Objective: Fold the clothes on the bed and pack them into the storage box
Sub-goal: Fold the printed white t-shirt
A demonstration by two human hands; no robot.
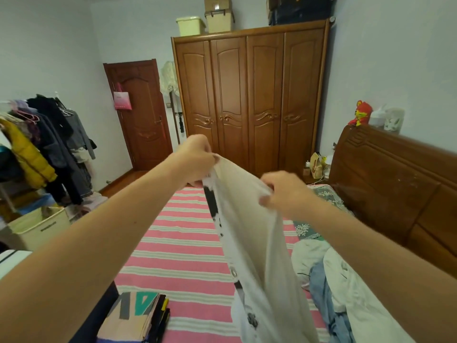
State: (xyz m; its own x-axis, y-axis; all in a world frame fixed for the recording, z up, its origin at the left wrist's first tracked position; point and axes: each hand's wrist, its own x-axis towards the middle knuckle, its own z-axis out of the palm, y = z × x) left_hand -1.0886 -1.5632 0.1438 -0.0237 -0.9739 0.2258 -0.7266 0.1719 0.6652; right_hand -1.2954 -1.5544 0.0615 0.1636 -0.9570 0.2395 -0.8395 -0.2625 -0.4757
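White shirt (257, 243) held up over striped bed (183, 243), hanging limp from top edge. Left hand (197, 160) pinching one upper corner; right hand (282, 191) gripping cloth just beside it, fingers curled in. Fabric judged light, soft, without stiffness; likely to sag and twist unless taken at both shoulder seams. Unfolded pile (333, 280) at near right of bed. Folded stack (138, 315) at near left. Cream box (37, 229) on floor, left.
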